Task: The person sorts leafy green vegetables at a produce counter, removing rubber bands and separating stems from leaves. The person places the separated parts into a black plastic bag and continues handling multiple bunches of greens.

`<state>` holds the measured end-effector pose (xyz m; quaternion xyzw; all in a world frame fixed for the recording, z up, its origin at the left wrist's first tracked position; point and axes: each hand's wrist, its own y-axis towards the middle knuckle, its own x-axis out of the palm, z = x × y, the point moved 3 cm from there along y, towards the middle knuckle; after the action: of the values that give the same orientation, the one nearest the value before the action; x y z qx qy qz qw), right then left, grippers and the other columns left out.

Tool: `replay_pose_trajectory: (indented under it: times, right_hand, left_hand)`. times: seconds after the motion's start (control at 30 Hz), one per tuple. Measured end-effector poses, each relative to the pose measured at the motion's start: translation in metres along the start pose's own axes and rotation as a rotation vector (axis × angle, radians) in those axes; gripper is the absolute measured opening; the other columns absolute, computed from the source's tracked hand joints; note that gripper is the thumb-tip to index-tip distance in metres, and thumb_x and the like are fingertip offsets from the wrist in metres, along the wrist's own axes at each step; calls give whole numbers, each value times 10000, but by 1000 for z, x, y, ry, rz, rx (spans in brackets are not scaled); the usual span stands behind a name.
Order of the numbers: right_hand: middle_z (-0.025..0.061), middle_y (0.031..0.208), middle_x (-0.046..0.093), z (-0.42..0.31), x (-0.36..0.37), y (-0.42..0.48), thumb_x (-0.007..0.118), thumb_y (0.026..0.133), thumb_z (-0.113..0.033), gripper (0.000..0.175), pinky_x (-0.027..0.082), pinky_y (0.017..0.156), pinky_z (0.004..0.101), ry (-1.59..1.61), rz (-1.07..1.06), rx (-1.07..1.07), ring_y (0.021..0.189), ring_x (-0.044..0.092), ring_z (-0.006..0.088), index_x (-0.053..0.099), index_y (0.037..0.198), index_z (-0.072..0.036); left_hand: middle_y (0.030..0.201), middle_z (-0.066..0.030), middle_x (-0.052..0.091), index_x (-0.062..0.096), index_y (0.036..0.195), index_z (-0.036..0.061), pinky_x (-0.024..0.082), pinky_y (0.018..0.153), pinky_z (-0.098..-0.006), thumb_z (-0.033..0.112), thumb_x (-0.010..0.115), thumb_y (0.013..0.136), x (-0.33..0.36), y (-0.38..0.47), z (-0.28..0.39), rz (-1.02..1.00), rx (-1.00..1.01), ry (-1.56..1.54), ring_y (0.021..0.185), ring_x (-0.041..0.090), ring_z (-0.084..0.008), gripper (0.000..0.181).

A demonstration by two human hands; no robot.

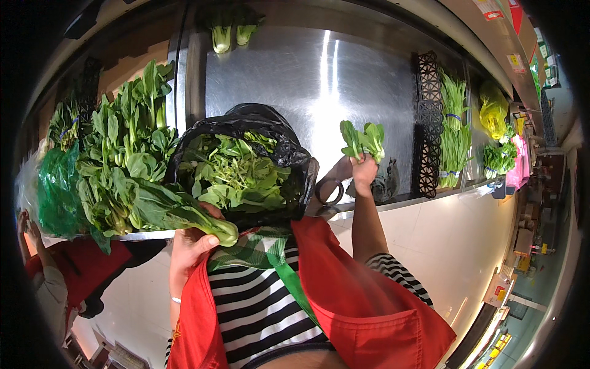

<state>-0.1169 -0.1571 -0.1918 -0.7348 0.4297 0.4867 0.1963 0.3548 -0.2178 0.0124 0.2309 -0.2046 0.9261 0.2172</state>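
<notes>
My left hand (pixel 191 253) is closed around the pale base of a large leafy green (pixel 184 210), whose leaves point left over a heap of similar greens (pixel 129 138). Held out to the right over the steel counter, my right hand (pixel 364 169) grips a small bunch of bok choy (pixel 364 139), leaves away from me. Between the two hands a black plastic bag (pixel 265 121) stands open, with loose leaves and trimmings (pixel 244 173) inside. A roll of dark tape (pixel 330 192) lies at the counter edge beside my right forearm.
Two green stalks (pixel 221 38) lie at the counter's far side. A black plastic lattice divider (pixel 427 124) stands right, with banded greens (pixel 454 133) beyond. A crumpled dark bag (pixel 386 182) is near my right hand. Green plastic (pixel 57 193) lies left, near another person's hands (pixel 31 233).
</notes>
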Motion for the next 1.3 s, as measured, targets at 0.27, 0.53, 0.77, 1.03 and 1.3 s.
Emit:
replay_pose_trajectory:
  times: [0.27, 0.53, 0.77, 1.03, 1.3]
  right_hand:
    - [-4, 768, 527, -100, -56, -12, 715, 743, -27, 144, 402, 654, 227, 912, -5, -102, 695, 460, 84, 583, 799, -37]
    - [31, 790, 634, -240, -103, -115, 778, 704, -120, 261, 448, 538, 229, 724, -891, -703, 628, 564, 76, 631, 893, -16]
    - [80, 798, 652, -240, -97, -107, 741, 734, -72, 201, 458, 541, 253, 737, -730, -570, 612, 600, 153, 619, 881, -9]
    - [108, 789, 654, -231, -108, -82, 681, 757, -12, 121, 485, 617, 263, 735, -700, -448, 674, 626, 174, 615, 849, 28]
    - [55, 684, 573, -247, -102, -104, 446, 944, -176, 280, 407, 539, 217, 1022, -1029, -341, 572, 517, 112, 603, 860, 40]
  left_hand:
    - [1133, -102, 553, 494, 1181, -14, 432, 905, -344, 199, 735, 778, -6, 44, 64, 76, 179, 346, 1031, 535, -192, 515]
    - [983, -161, 597, 516, 1123, -39, 505, 718, -356, 401, 744, 744, -26, 228, 113, 291, 235, 994, 821, 612, -223, 623]
    - [952, -223, 628, 395, 1149, 2, 512, 743, -427, 495, 679, 746, -59, 378, 119, 691, 298, 1598, 875, 628, -374, 697]
    - [1365, -243, 385, 316, 1381, 49, 394, 979, -413, 486, 547, 845, -54, 403, 81, 401, 370, 1724, 1222, 430, -363, 729]
    - [1049, -88, 611, 486, 1228, -19, 471, 834, -284, 202, 579, 909, -66, 160, 84, -159, 246, 368, 906, 588, -145, 399]
